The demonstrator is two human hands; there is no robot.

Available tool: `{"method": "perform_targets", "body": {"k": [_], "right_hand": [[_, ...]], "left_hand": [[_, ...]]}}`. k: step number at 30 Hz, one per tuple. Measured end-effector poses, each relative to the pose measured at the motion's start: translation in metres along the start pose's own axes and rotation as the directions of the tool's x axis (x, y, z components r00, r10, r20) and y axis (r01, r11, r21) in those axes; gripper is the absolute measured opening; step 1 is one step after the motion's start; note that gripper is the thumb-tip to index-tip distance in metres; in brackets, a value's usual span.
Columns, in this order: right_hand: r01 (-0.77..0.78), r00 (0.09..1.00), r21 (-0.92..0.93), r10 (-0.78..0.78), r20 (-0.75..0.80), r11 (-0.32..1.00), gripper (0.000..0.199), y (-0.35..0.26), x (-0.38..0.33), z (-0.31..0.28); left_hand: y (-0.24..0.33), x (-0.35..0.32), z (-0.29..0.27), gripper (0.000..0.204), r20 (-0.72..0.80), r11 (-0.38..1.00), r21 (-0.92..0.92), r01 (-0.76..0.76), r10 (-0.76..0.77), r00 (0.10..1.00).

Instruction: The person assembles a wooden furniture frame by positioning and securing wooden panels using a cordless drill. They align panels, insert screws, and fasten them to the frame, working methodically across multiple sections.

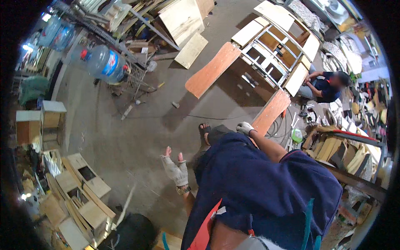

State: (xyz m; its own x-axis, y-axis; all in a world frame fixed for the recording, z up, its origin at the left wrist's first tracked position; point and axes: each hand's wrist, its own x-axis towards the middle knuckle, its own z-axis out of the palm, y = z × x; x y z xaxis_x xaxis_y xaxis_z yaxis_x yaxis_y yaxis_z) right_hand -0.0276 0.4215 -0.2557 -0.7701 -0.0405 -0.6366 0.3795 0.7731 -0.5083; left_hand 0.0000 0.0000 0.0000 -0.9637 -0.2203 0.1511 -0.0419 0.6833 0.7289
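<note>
My left hand (175,167) wears a grey fingerless glove and hangs open over the bare concrete floor, holding nothing. My right hand (245,127), in a white glove, is raised in front of my blue shirt, close to the near end of an orange-brown wooden board (271,111); whether it touches the board I cannot tell. My sandalled foot (204,132) shows on the floor below it. A wooden furniture frame with a metal lattice (271,54) lies on the floor ahead.
Another person in a dark shirt (326,87) crouches at the frame's right. A second orange board (212,68) lies left of the frame. Large water bottles (104,62) sit on a rack at upper left. Wooden boxes (83,187) crowd the lower left. A cable (216,118) crosses the floor.
</note>
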Motion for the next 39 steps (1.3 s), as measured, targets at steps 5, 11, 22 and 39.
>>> {"method": "perform_targets", "body": {"k": [5,11,22,39], "right_hand": [[-0.161,0.985,0.356,0.174,-0.004,0.921,0.029,-0.112,0.026,-0.069],[-0.246,0.932,0.578,0.354,-0.081,0.778,0.033,-0.128,0.022,-0.058],[-0.459,0.755,0.587,0.641,-0.137,0.667,0.046,-0.137,0.002,0.126],[-0.273,0.677,0.914,0.735,-0.04,0.301,0.035,-0.102,0.167,-0.049]], "left_hand": [[-0.014,0.099,0.002,0.05,0.057,0.988,0.085,-0.127,0.123,0.991],[-0.045,0.203,0.014,0.048,0.234,0.981,-0.178,0.078,-0.034,0.972],[-0.042,0.443,0.093,0.041,0.521,0.969,-0.232,-0.087,0.199,0.83],[0.114,0.505,0.301,0.061,0.736,0.99,-0.13,-0.061,0.137,0.663]]}}
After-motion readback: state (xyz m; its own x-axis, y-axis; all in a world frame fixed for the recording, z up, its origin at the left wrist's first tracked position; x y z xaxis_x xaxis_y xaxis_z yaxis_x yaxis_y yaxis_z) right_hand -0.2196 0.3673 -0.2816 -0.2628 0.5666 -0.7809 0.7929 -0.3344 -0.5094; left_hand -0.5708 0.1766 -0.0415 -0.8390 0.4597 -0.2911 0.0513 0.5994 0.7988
